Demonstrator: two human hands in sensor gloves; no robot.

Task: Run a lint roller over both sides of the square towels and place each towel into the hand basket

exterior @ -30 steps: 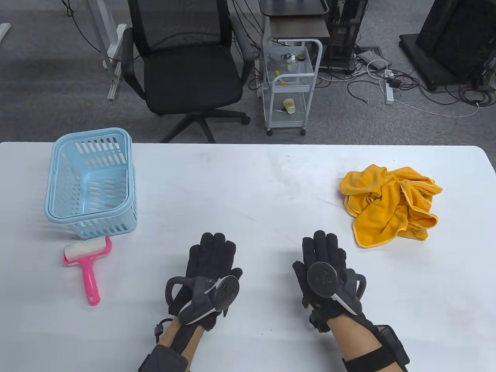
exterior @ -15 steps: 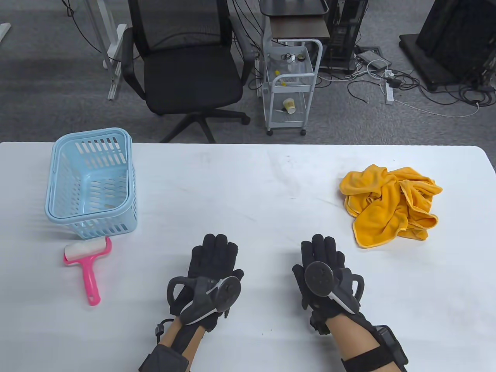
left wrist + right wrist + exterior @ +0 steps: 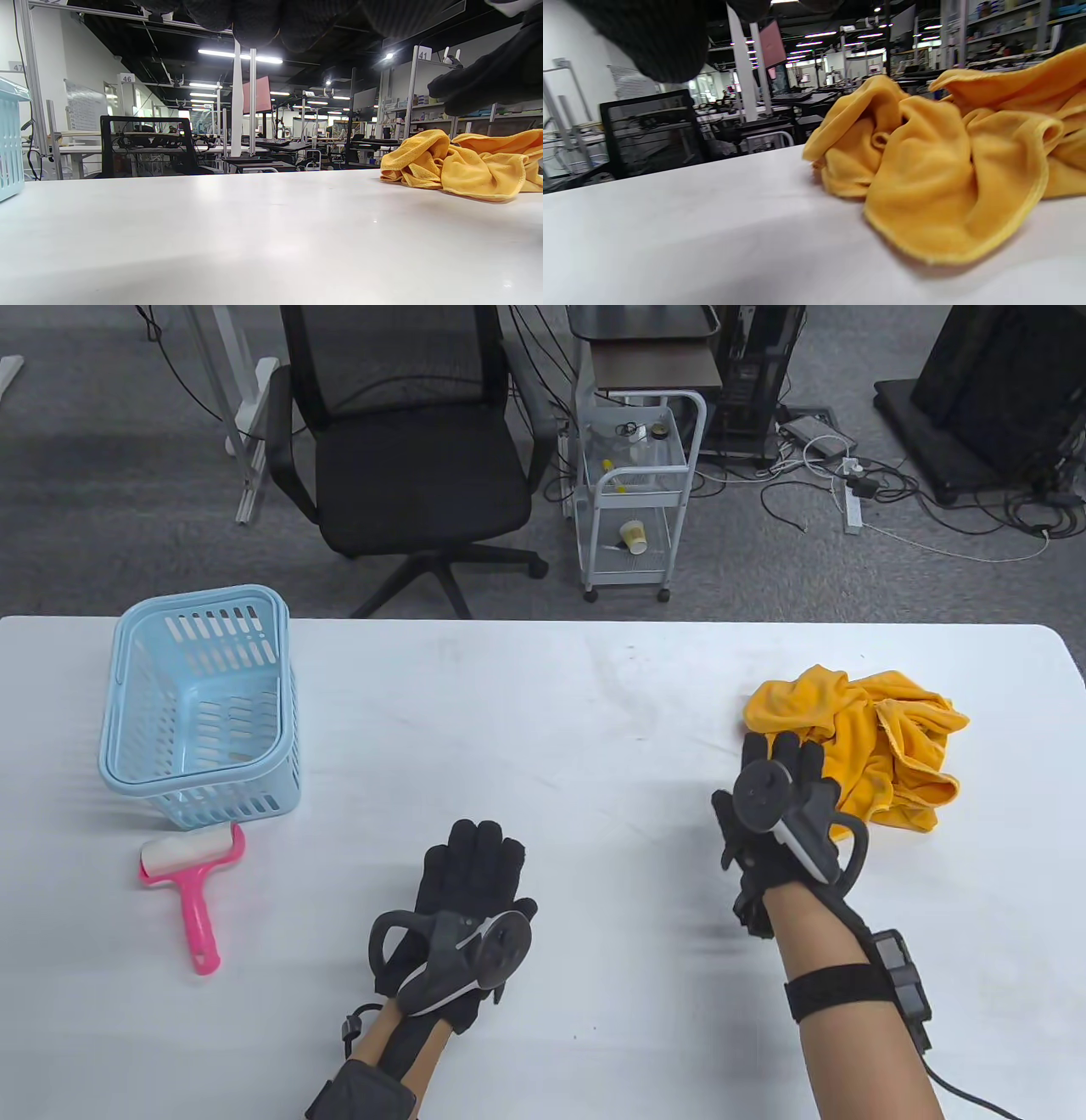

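Observation:
A crumpled heap of yellow towels (image 3: 891, 738) (image 3: 462, 171) (image 3: 941, 169) lies at the table's right. My right hand (image 3: 785, 759) hovers at the heap's near left edge, fingers straight, holding nothing. Flat on the table near the front lies my left hand (image 3: 479, 857), fingers straight and empty. A light blue hand basket (image 3: 199, 704) (image 3: 8, 140) stands at the left with nothing in it. The pink lint roller (image 3: 193, 882) lies just in front of the basket, its handle pointing toward me.
The white table (image 3: 543, 712) has open surface between the basket and the towels. Beyond its far edge stand a black office chair (image 3: 407, 449) and a small white cart (image 3: 636, 492) on the carpet.
My right hand has lifted from the table's front and moved forward and right, up to the yellow towels. The left hand has barely shifted.

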